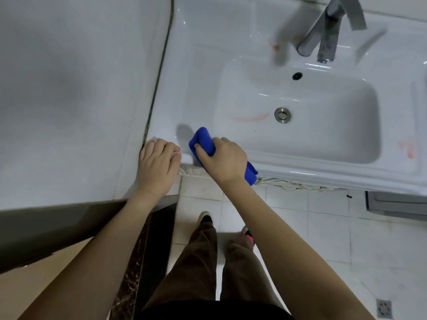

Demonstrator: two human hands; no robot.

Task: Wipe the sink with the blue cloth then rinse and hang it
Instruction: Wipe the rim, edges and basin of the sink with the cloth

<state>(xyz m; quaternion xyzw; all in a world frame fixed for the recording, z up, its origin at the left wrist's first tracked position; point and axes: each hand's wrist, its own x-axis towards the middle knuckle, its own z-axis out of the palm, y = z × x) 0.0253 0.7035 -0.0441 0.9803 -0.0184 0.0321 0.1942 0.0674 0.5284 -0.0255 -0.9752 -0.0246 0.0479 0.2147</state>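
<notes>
**Blue cloth pressed on the sink's front left corner**

The right hand (pixel 225 159) clamps the folded, plush blue cloth (pixel 203 140) against the glossy white sink (pixel 300 167) rim. The left hand (pixel 157 165), fingers curled together, rests on the corner beside the tiled wall (pixel 76 88). Beyond, orange smears mark the smooth rectangular basin near the round metal drain (pixel 282 115); the grey faucet (pixel 328 35) is blurred.

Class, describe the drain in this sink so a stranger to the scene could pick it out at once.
Start at the white sink and look into its basin. The drain is the round metal ring on the basin floor, right of an orange smear. Unlike the small dark overflow hole higher up near the tap, it is larger and silver-rimmed.
</notes>
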